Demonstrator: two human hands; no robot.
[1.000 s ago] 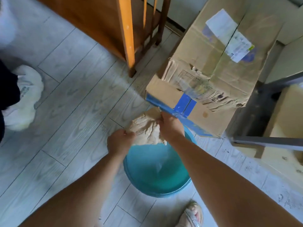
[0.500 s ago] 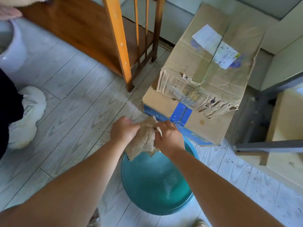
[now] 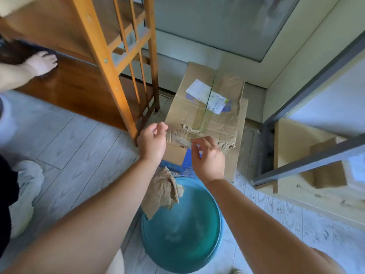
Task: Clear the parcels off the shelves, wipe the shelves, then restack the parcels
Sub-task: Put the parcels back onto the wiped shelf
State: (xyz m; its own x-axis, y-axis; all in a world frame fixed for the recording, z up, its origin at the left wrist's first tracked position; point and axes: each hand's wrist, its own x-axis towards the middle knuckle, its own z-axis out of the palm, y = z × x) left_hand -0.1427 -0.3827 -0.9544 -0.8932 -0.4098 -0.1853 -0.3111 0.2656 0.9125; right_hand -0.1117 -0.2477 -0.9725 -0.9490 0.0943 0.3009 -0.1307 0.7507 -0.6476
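A beige cloth (image 3: 162, 192) hangs crumpled over the far left rim of a teal basin (image 3: 215, 230) on the floor, just under my left forearm. My left hand (image 3: 153, 142) hovers above it with loosely curled, empty fingers. My right hand (image 3: 209, 157) is beside it, fingers apart, holding nothing. Both hands are in front of a battered cardboard parcel (image 3: 217, 107) with blue tape and white labels, standing on the floor behind the basin. The orange wooden shelf unit (image 3: 102, 56) stands to the left of the parcel; its visible shelves are bare.
Another person's bare foot (image 3: 42, 63) rests on the shelf unit's bottom board. A white shoe (image 3: 27, 186) lies on the floor at left. A grey metal frame (image 3: 308, 161) with cardboard pieces (image 3: 296, 139) under it stands at right.
Both hands were gripping and wringing the cloth over the basin. They have let it go and risen toward the parcel; the cloth now hangs at the basin's rim.
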